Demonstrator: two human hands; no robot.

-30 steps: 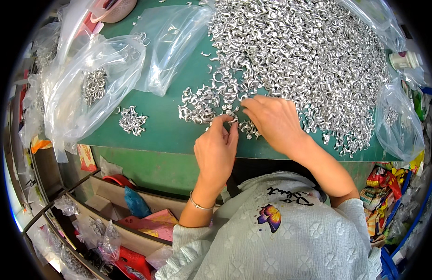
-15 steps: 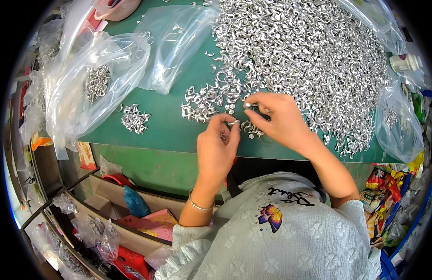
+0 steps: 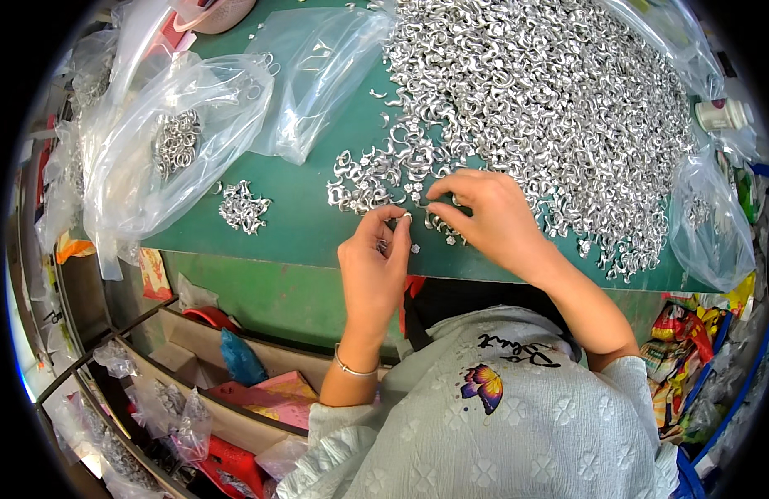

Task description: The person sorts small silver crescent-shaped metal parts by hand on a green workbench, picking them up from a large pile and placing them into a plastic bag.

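My left hand is near the table's front edge, closed, with a small silvery metal piece pinched between thumb and forefinger. More bits of metal show inside its curled fingers, partly hidden. To its right, my right hand hovers low over the table, thumb and forefinger apart, and I see nothing between them. Just beyond both hands lies a loose cluster of curved silvery metal pieces. It runs into a large heap of the same pieces. A few small bits lie under my right fingers.
On the green table, a small pile of metal bits lies at left. Behind it is a clear plastic bag holding metal rings. A pink basket stands far left; a white bottle lies at right.
My left hand has shifted slightly left and toward me, still pinching a piece. My right hand has moved a little left, its thumb and forefinger no longer around a small bit.
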